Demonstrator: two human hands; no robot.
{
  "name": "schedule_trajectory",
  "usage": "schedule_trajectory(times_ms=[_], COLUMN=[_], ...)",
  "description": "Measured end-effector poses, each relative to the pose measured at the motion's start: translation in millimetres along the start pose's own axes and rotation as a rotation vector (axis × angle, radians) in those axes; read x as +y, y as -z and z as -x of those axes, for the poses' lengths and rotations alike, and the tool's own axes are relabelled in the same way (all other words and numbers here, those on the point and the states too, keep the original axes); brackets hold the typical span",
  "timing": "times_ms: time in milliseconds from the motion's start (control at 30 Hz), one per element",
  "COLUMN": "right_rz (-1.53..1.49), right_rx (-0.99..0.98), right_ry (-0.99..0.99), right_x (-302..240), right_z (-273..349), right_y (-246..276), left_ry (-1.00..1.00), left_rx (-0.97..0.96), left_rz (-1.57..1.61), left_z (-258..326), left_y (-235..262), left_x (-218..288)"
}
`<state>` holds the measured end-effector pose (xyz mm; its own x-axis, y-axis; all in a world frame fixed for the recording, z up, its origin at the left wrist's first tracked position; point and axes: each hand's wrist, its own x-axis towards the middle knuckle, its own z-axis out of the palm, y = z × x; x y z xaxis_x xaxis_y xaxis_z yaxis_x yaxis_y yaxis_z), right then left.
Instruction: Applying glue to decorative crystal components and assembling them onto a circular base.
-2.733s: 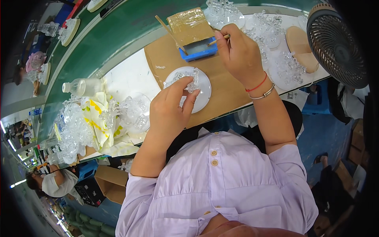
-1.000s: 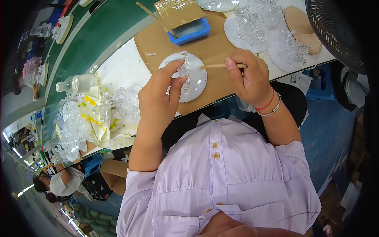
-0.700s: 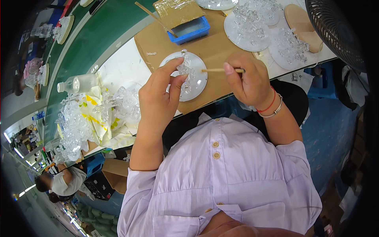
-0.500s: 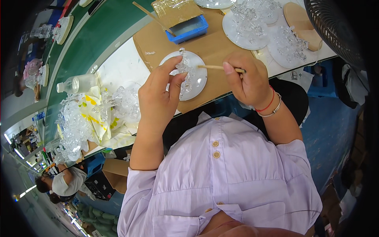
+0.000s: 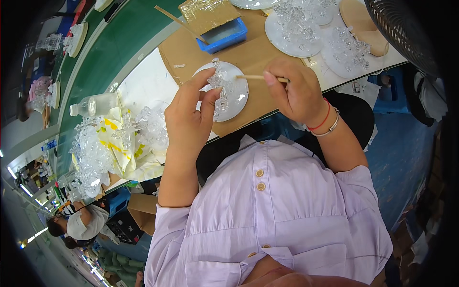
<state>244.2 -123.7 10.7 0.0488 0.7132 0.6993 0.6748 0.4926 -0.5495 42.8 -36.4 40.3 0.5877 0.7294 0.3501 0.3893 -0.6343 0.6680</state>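
Note:
With thumb and fingertips, my left hand (image 5: 191, 105) pinches a clear plastic ornament piece (image 5: 221, 86) above a round white disc (image 5: 239, 99). The disc lies on a sheet of brown cardboard (image 5: 267, 40). My right hand (image 5: 297, 91) is closed round a thin wooden stick (image 5: 253, 77). The stick's tip points left, close to the clear piece; whether it touches cannot be made out. Parts of the piece are hidden behind my left fingers.
Beyond the disc stands a blue tray (image 5: 224, 36) with another stick leaning on it. Clear ornaments cover white discs (image 5: 291, 48) at the back right, beside a dark fan (image 5: 406, 28). Left lie a clear bottle (image 5: 95, 105) and heaped clear parts (image 5: 91, 153). A person (image 5: 81, 222) sits far left.
The stick in my right hand has shifted slightly left and up in the picture. My left hand keeps its pinch on the clear piece, and the whole view has moved a little.

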Motion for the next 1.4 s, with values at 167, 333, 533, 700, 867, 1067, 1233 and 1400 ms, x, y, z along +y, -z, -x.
schedule_trajectory(times_ms=[167,333,533,700,867,1067,1233,1400], right_rz=[-0.134,-0.069,-0.001,-0.108,0.137,0.262,0.295,0.288], right_rx=[-0.077,-0.075,-0.120,-0.131,0.158,0.135,0.123,0.118], right_ry=[0.018,-0.041,-0.020,-0.117,0.006,-0.074,-0.041,-0.105], right_x=[-9,-4,-3,-8,4,25,42,31], right_z=[1,0,-1,-11,-51,-72,-73,-71], right_y=[1,10,14,29,17,-7,-20,-8], left_ry=[-0.045,-0.060,-0.061,-0.080,-0.137,-0.083,-0.141,-0.079], left_rx=[0.022,0.040,0.054,0.060,0.092,0.076,0.070,0.060], left_rz=[-0.031,-0.029,-0.018,-0.042,-0.150,-0.122,-0.093,-0.055], left_z=[-1,-2,-5,-5,-3,-6,-9,-7], left_y=[-1,-5,-9,-6,-7,-1,1,0], left_x=[-2,-3,-3,-2,-3,4,-2,-3])
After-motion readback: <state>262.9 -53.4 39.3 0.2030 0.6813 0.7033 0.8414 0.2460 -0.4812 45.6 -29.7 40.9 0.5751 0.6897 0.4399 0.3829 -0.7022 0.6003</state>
